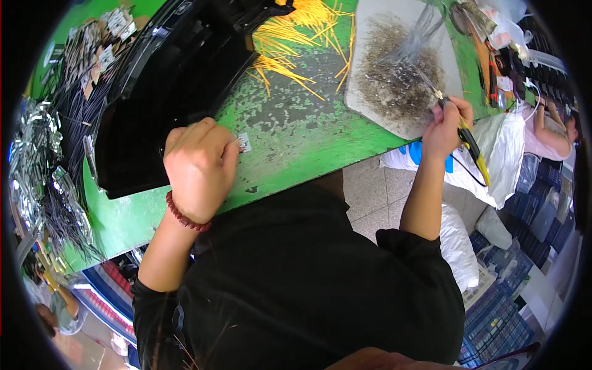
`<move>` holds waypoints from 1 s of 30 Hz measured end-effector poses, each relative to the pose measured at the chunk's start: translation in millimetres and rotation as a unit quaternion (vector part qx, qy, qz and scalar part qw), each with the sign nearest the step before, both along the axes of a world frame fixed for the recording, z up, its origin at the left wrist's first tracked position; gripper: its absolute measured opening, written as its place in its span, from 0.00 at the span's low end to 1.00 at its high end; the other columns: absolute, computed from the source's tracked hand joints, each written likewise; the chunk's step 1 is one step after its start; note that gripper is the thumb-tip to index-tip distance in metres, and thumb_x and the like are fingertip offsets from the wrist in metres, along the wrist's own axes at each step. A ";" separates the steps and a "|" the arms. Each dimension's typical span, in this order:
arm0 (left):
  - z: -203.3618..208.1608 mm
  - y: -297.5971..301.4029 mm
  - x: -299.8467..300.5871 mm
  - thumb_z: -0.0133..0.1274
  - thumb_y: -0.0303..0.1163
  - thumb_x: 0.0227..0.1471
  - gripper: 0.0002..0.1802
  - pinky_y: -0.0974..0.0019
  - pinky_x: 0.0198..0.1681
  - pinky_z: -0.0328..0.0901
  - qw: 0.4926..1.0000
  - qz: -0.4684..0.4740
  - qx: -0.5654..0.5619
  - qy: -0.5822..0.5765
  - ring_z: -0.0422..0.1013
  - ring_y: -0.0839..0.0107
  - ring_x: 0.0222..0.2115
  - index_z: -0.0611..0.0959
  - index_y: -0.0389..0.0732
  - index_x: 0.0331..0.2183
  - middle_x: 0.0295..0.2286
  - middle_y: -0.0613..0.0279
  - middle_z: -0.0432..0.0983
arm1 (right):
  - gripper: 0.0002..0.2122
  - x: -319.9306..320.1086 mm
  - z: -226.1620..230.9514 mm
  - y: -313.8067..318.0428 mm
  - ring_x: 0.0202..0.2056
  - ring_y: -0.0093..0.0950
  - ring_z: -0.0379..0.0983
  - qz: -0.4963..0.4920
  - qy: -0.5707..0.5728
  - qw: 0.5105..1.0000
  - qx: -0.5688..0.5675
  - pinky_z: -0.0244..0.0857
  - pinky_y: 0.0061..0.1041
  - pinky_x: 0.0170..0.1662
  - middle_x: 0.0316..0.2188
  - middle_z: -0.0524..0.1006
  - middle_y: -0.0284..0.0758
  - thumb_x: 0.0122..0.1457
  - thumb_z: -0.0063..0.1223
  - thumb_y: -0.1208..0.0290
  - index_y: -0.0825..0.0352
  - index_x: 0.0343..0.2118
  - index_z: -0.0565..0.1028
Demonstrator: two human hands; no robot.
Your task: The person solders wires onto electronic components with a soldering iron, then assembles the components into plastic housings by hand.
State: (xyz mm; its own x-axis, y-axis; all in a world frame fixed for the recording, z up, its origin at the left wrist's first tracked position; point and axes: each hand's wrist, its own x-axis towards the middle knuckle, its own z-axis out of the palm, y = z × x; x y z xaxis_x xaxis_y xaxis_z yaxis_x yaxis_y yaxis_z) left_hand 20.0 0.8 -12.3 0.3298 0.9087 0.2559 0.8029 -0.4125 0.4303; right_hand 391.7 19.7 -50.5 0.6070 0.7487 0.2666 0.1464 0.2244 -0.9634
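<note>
**Soldering iron gripped over a dirt-flecked board**

The right hand grasps the iron by its yellow-and-black handle. Its slim metal shaft points up and left over the pale board and its dark, crumbly residue; whether the tip touches, I cannot tell. It should feel light and stiff, best held by the handle alone, since the shaft is probably hot.

The left hand is curled, knuckles up, by the right edge of a black casing. A small white piece shows at its fingers; whether they pinch it is hidden. The casing, broad, curved and glossy, lies on the left of the green surface. It looks rigid, perhaps slippery and easily scratched; its edges seem the safest hold.
</note>
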 end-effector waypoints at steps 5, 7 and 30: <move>-1.8 0.1 -4.1 0.58 0.24 0.36 0.08 0.59 0.32 0.63 1.000 -0.010 -0.008 -0.006 0.71 0.60 0.25 0.74 0.41 0.18 0.20 0.60 0.68 | 0.04 -48.1 0.9 -24.8 0.20 0.19 0.66 0.144 0.058 0.988 0.008 0.59 0.15 0.25 0.23 0.70 0.33 0.50 0.48 0.81 0.70 0.30 0.70; -3.4 2.1 -3.5 0.59 0.24 0.38 0.07 0.61 0.30 0.62 1.000 -0.010 -0.002 -0.011 0.70 0.60 0.23 0.76 0.42 0.18 0.19 0.62 0.70 | 0.06 -85.4 6.3 -38.2 0.21 0.20 0.67 0.196 0.064 0.978 0.009 0.62 0.16 0.26 0.24 0.71 0.34 0.51 0.51 0.77 0.71 0.31 0.69; -13.6 -0.7 -7.8 0.58 0.26 0.38 0.07 0.62 0.30 0.60 1.000 -0.002 0.022 -0.016 0.70 0.64 0.23 0.75 0.42 0.17 0.19 0.63 0.69 | 0.10 -160.1 -4.5 -49.6 0.23 0.14 0.60 0.372 -0.049 0.922 -0.095 0.53 0.15 0.27 0.24 0.70 0.28 0.51 0.61 0.72 0.70 0.33 0.72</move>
State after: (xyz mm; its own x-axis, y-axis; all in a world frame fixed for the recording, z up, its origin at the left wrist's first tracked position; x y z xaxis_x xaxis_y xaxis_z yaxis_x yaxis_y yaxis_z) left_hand 12.2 0.1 -25.9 0.3241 0.8951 0.3060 0.7880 -0.4345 0.4362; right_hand 231.6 -29.8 -54.9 -0.1140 0.9869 0.1140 0.1082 0.1264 -0.9861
